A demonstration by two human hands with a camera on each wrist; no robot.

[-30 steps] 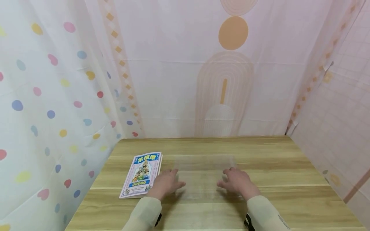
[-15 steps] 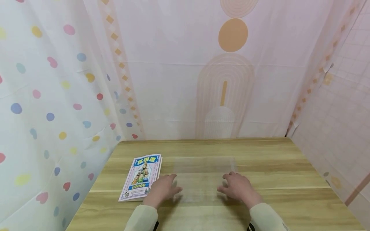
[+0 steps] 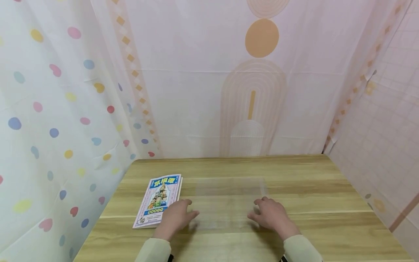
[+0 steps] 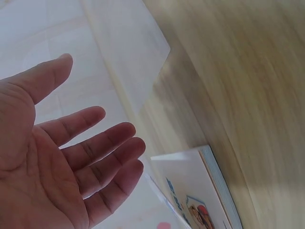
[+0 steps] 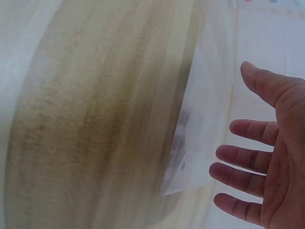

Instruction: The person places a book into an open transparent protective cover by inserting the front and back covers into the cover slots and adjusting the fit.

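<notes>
A clear plastic sheet [image 3: 229, 203] lies flat on the wooden tabletop [image 3: 311, 203], near its middle; the left hand [image 3: 175, 217] sits at the sheet's left edge, fingers spread and relaxed, holding nothing; the right hand [image 3: 272, 214] sits at its right edge, likewise spread; a colourful book [image 3: 158, 199] lies just left of the left hand.

Wood-grain table [image 3: 311, 189]; colourful book [image 3: 158, 200] flat at its left edge. Polka-dot curtain [image 3: 49, 120] left, pink arch-print backdrop [image 3: 252, 94] behind, grid-pattern sheet [image 3: 386, 138] right.
</notes>
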